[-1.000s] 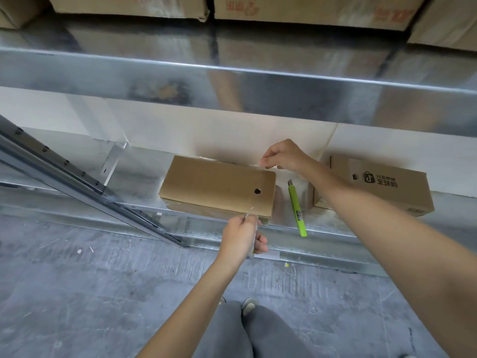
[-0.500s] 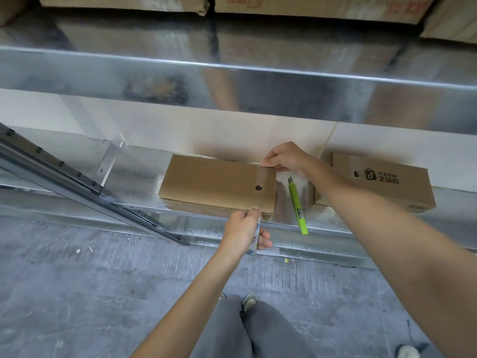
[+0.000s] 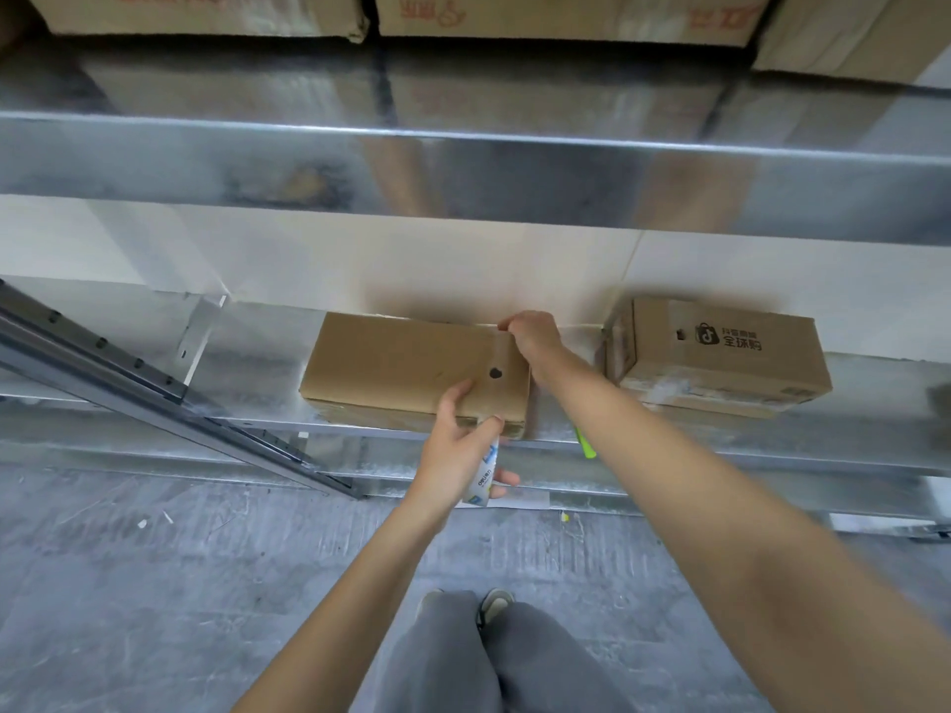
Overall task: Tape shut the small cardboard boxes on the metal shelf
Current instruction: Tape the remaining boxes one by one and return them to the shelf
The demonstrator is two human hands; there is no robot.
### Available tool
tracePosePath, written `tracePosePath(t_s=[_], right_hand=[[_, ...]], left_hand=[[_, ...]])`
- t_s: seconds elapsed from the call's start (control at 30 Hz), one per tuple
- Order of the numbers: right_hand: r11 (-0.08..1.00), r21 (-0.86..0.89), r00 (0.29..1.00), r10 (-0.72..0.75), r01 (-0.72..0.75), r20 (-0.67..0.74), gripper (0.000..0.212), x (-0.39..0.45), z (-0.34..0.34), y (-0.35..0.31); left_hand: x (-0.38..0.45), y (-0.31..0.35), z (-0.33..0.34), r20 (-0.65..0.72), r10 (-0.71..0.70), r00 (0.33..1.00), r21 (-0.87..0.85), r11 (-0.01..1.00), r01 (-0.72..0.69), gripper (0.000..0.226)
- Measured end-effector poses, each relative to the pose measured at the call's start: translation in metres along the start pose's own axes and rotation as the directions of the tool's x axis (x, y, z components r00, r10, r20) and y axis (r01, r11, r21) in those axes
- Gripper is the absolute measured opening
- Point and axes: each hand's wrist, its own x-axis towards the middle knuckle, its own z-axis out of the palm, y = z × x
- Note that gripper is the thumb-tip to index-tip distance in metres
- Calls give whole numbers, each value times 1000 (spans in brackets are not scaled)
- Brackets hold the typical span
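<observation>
Cardboard: plain small box (image 3: 411, 370) lies flat on the lower metal shelf (image 3: 247, 347), near its front edge, back against the wall.
Head view, tape: a clear strip looks to run across the box top near its right end, over the dark round hole; glare makes the edges hard to trace, so that's a probable.
Right hand (image 3: 532, 337): at the box's far right top corner, fingers curled, pinching or pressing the strip's far end onto the edge.
Left hand (image 3: 458, 455): at the box's near front edge, fingers wrapped around a tape roll (image 3: 483, 476) with a printed core; thumb lies on the box top.
Second box (image 3: 715, 352): printed logo, to the right on the same shelf, well apart from the hands; shiny tape visible on its front face, likely already sealed.
Green cutter (image 3: 584, 445): on the shelf between the boxes, mostly hidden by the right forearm.
Contents: both boxes closed, insides not visible.
Progress: strip on the plain box laid but not cut; pressing down, cutting, any other seams left.
Upper shelf: big cartons (image 3: 206, 12), untouched.
</observation>
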Motion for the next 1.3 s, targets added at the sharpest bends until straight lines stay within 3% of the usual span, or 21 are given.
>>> tracePosePath(t_s=[0.07,0.13,0.27,0.33,0.4,0.47,0.57,0.67,0.8,0.97,1.13,1.2,1.3], right_hand=[[971,-151,981,-191,183,-42,26,-9,-4,14],[901,-256,932,-362,351,4,29,-14,-16,27],[758,-382,839,-534,529,103,38,-25,-39,42],[630,-472,781,-563,617,270,44,-33,-45,46],[404,-612,722,-513,680,464,55,-40,-52,52],[197,-716,698,-495,670,517,62,-44,-58,56],[55,-746,664,-504,663,553,62,-52,-63,56],[1,-712,619,-495,702,610,62,-67,-58,64],[14,-633,543,-527,774,654,67,-91,-49,86],[35,-661,557,-573,750,601,69,-94,-42,91],[-30,-678,494,-661,734,565,61,-95,-37,90],[-75,-687,479,-663,723,576,61,-96,-34,92],[-75,-691,470,-680,719,563,61,-99,-32,93]], left_hand=[[0,0,-8,26,5,1000,29,1000,-6,58],[1,-1,-16,36,7,999,64,998,-9,57],[4,-4,-29,86,-2,996,96,995,-6,62],[6,-4,-34,115,-3,993,109,994,-10,63],[7,-2,-37,127,-5,992,134,991,-12,63],[8,-1,-39,126,-4,992,149,989,-15,63],[7,-2,-39,131,6,991,150,988,-26,65],[8,-1,-39,145,8,989,153,988,-31,67],[9,-3,-40,152,-1,988,150,988,-22,67],[9,-2,-38,135,7,991,164,986,-29,75],[0,-8,-38,107,46,993,309,948,-77,87],[-13,-24,-41,84,123,989,399,905,-147,80],[-28,-46,-42,9,275,961,449,858,-250,39]])
